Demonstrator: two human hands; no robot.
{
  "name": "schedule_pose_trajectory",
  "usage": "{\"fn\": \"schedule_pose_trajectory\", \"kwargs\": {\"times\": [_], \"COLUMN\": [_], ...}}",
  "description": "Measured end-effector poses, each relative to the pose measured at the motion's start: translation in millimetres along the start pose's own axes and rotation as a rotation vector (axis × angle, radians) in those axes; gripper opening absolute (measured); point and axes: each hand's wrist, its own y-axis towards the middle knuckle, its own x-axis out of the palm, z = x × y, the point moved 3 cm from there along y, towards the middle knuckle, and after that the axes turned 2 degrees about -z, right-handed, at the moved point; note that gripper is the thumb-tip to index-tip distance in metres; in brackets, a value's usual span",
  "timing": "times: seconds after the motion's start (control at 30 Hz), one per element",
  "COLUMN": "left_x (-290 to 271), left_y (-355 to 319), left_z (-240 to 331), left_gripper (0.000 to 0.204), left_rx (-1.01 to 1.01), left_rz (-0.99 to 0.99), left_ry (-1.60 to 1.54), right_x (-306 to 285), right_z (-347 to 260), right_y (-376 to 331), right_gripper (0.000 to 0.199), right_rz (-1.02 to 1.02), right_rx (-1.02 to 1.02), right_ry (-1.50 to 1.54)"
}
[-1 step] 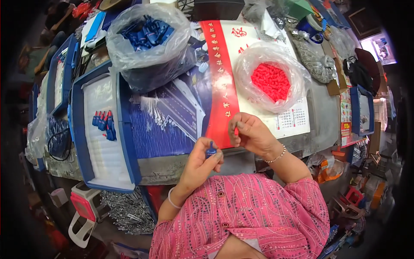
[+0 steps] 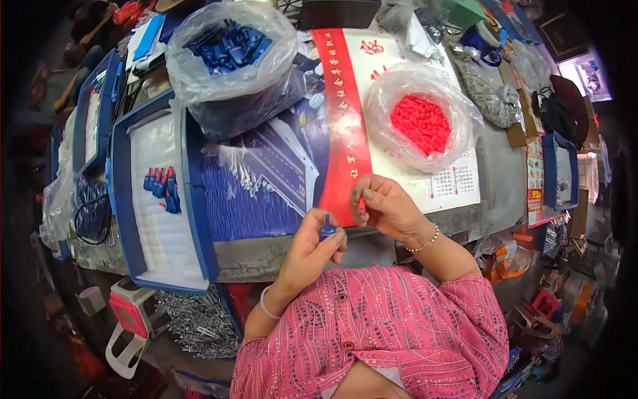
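Just below centre, the left hand (image 2: 312,249) pinches a blue piece (image 2: 327,229), stem up; just right, the right hand (image 2: 392,209) pinches a red piece (image 2: 361,203). Upper left, one bag (image 2: 249,100) holds blue pieces (image 2: 230,52); upper right, another bag (image 2: 466,113) holds red pieces (image 2: 421,125); at left, a tray (image 2: 166,246) carries red-tipped pieces (image 2: 171,201)

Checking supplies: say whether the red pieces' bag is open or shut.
Open: the clear plastic bag has its mouth spread wide, showing red pieces inside.

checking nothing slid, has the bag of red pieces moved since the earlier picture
No: the bag of red pieces shows no clear shift either way against the white sheet under it.
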Motion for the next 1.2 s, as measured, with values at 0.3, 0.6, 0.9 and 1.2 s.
{"fn": "schedule_pose_trajectory", "kwargs": {"times": [0.3, 0.6, 0.9, 1.2], "left_x": [-10.7, -18.0, -22.8, -23.0], "left_y": [-3.5, -10.9, -11.1, -9.2], "left_z": [-1.2, -6.7, -8.1, -6.9], "left_gripper": [0.005, 0.005, 0.007, 0.008], "left_rx": [-0.095, 0.042, 0.121, 0.117], "left_rz": [0.132, 0.137, 0.164, 0.196], "left_ry": [-0.002, -0.070, 0.166, 0.200], "right_x": [27.3, 46.3, 42.1, 42.0], "right_z": [20.9, 12.7, 10.1, 5.0], "right_y": [-4.4, -9.5, -11.0, -9.8], "right_gripper": [0.013, 0.021, 0.013, 0.011], "right_rz": [-0.041, -0.171, -0.192, -0.100], "right_rx": [-0.142, -0.136, -0.372, -0.571], "right_ry": [-0.300, -0.278, -0.666, -0.841]}}
